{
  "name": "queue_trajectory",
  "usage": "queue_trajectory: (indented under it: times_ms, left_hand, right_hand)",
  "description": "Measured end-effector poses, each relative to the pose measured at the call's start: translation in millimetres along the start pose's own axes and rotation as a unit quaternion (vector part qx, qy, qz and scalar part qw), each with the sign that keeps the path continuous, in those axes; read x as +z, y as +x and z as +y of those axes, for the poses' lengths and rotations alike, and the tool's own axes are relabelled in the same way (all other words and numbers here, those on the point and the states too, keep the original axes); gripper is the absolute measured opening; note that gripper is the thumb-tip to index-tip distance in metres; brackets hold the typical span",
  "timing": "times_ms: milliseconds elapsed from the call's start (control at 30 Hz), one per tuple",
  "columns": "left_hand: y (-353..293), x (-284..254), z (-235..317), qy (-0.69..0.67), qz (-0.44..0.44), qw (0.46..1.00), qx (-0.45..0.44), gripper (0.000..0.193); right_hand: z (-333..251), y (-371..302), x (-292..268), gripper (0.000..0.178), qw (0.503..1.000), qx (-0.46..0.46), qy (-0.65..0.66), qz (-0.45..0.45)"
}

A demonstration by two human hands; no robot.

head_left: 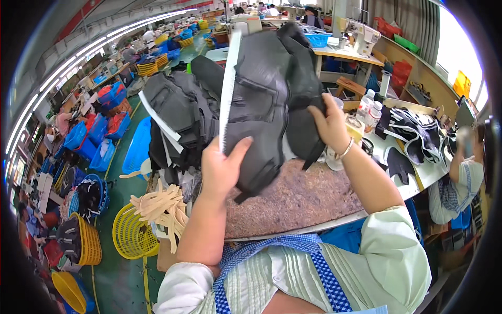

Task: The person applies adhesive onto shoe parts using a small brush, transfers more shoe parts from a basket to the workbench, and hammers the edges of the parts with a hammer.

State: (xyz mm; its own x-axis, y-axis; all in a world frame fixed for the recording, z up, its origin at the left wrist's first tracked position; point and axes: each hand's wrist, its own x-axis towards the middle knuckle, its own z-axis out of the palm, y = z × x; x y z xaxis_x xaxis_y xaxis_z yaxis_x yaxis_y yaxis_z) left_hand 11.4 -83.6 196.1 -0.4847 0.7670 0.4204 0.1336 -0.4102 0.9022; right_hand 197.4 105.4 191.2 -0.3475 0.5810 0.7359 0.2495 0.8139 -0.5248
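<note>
Two hands hold one dark grey fabric piece (264, 99) raised above a brown-topped work surface (298, 201). The left hand (222, 170) is clamped on the piece's lower left edge, thumb laid across the front face and the other fingers hidden behind the cloth. The right hand (329, 123) is closed on the piece's right edge, a thin bracelet (345, 150) at the wrist. The piece is matte, quilted or panelled with visible seams, folded over on itself, with a narrow white strip (228, 89) running down its left margin; its full outline cannot be read because folds overlap. Just beside it, to the left, sits a stack of similar dark pieces (180, 118) with white strips, their count unclear. Below that stack, pale beige strips (159, 209) hang over a yellow basket (130, 233). To the right, on a white table (421, 175), lie black and white cut parts (418, 136) and two clear bottles (370, 109); another person's arm (460, 172) is cut off at the frame edge. Farther back stand blue bins (99, 136), a sewing machine (361, 34) and long rows of worktables, too small and bent by the lens to detail.
</note>
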Motion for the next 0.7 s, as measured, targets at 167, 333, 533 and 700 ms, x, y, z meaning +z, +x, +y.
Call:
queue_trajectory:
  times_ms: [167,333,533,700]
  left_hand:
    - [-20.9,-39.2,28.9,-0.075,0.084,0.993,0.041,0.025]
    - [-30.4,-45.0,21.6,0.056,0.17,0.973,0.142,0.03]
    - [-51.0,-44.6,15.0,0.161,0.23,0.937,0.208,0.03]
    - [-78.7,-1.0,-17.8,0.187,0.161,0.954,0.171,0.034]
  right_hand:
    - [67.1,25.7,12.4,0.042,0.988,0.133,0.007,0.083]
    - [198.0,11.5,68.3,0.075,0.949,0.274,-0.146,0.057]
    - [123.1,-19.3,63.3,0.074,0.948,0.005,-0.308,0.078]
    - [-63.6,-63.4,37.6,0.049,0.812,0.25,0.475,-0.227]
